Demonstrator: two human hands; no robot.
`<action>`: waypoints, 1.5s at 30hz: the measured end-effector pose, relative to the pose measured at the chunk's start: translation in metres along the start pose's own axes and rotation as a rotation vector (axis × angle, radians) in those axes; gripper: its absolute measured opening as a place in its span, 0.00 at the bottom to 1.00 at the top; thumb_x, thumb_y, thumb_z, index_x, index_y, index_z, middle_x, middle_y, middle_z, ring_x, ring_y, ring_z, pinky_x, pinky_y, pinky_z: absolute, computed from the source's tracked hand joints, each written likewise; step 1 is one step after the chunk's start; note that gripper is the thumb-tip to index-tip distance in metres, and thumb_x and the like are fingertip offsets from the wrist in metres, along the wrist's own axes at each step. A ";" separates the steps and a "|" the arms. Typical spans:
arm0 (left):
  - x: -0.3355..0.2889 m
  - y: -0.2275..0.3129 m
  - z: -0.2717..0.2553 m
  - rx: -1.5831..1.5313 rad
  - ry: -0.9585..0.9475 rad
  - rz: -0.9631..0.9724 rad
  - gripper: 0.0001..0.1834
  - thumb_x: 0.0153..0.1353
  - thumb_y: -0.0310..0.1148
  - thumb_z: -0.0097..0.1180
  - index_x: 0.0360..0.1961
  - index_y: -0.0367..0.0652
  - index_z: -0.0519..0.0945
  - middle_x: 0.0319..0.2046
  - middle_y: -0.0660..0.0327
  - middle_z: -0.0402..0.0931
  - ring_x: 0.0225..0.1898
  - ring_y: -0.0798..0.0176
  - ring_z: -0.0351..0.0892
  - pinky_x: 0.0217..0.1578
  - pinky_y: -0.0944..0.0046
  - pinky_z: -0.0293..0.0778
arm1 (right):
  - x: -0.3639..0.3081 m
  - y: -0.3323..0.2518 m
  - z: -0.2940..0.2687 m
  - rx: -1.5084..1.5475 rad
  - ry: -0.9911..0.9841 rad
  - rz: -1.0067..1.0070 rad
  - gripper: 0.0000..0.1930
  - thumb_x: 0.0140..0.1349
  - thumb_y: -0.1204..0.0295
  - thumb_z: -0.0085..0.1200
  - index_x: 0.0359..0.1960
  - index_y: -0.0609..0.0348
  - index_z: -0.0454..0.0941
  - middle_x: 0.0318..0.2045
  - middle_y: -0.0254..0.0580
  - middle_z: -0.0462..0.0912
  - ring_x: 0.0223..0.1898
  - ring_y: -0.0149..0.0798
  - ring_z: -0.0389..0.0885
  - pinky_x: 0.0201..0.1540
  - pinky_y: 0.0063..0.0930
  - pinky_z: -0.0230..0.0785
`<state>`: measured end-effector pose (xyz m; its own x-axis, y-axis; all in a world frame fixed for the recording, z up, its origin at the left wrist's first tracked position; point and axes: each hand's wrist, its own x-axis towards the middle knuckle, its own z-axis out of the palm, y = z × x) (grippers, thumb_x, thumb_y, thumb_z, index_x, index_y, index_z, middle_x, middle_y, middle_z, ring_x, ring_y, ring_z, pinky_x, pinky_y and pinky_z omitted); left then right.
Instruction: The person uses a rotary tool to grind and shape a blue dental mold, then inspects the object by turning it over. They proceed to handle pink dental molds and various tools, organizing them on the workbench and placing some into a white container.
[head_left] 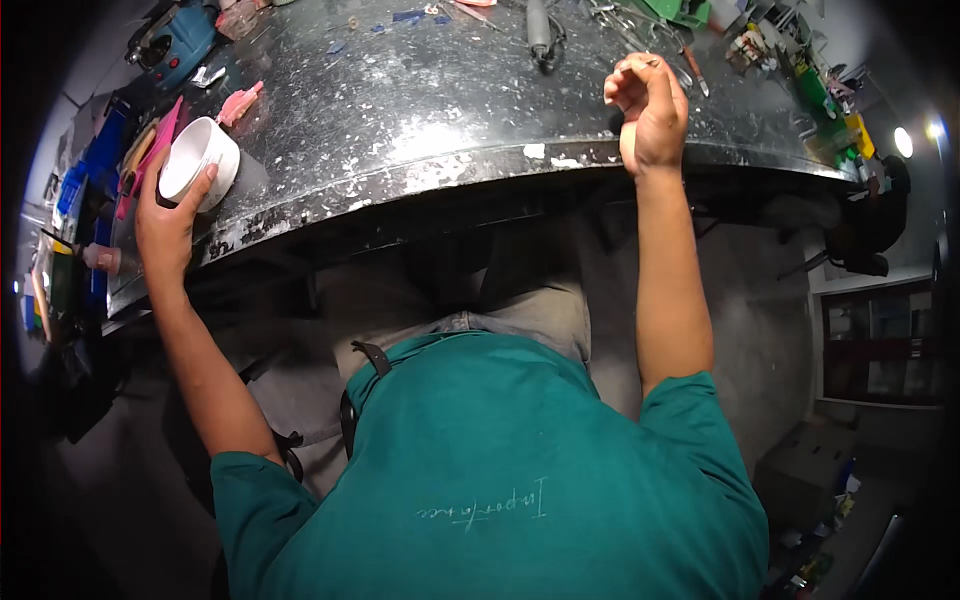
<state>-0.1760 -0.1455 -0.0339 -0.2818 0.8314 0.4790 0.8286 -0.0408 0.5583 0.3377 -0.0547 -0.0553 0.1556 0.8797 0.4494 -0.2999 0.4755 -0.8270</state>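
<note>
At the left end of the bench, my left hand (165, 225) is wrapped round a white bowl (222, 150), thumb on its near side and fingers behind it. The bowl is tilted, and little of its inside shows. Just beyond it lies a pink, irregular piece (240, 103). Over the right part of the bench is my right hand (655, 115), its fingers curled in toward the thumb. Whatever may be between those fingertips is too small to make out. Thin metal tools (690, 70) lie right behind this hand.
A dark, paint-flecked bench (400, 90) curves across in front of me. On it are a blue machine (180, 50) at back left and a grey cylindrical tool (539, 35) at the far middle. Green and mixed items (815, 90) crowd the right end, pink and blue trays (105, 150) the left.
</note>
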 end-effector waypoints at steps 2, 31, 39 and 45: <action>0.006 -0.005 -0.004 0.098 0.007 -0.069 0.40 0.54 0.49 0.75 0.63 0.38 0.75 0.61 0.47 0.76 0.60 0.54 0.76 0.61 0.58 0.69 | 0.001 0.001 -0.004 0.019 0.006 -0.004 0.08 0.69 0.72 0.50 0.33 0.61 0.79 0.27 0.37 0.81 0.28 0.30 0.80 0.33 0.23 0.73; -0.111 0.300 0.053 -2.270 -0.666 0.546 0.18 0.61 0.50 0.66 0.32 0.44 0.81 0.27 0.52 0.83 0.33 0.58 0.84 0.43 0.61 0.75 | -0.006 -0.002 0.010 -0.217 -0.104 -0.029 0.06 0.70 0.78 0.56 0.47 0.64 0.76 0.39 0.48 0.88 0.39 0.37 0.89 0.40 0.26 0.81; -0.125 0.280 -0.005 -2.103 -0.834 -0.122 0.15 0.67 0.37 0.54 0.29 0.37 0.73 0.28 0.47 0.77 0.33 0.50 0.80 0.38 0.58 0.76 | -0.013 -0.006 0.032 -0.736 -0.274 -0.139 0.05 0.61 0.78 0.65 0.38 0.61 0.85 0.34 0.33 0.85 0.36 0.26 0.83 0.40 0.20 0.74; -0.109 0.269 0.007 -2.024 -0.905 -0.064 0.20 0.69 0.42 0.50 0.35 0.29 0.77 0.35 0.38 0.78 0.42 0.42 0.80 0.46 0.53 0.77 | -0.016 -0.014 0.041 -0.806 -0.271 -0.061 0.04 0.61 0.77 0.64 0.36 0.63 0.83 0.33 0.39 0.85 0.35 0.32 0.85 0.41 0.26 0.75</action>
<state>0.0808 -0.2430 0.0590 0.4472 0.7887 0.4219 -0.7961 0.1359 0.5898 0.3010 -0.0754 -0.0376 -0.1119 0.8693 0.4815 0.4792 0.4717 -0.7402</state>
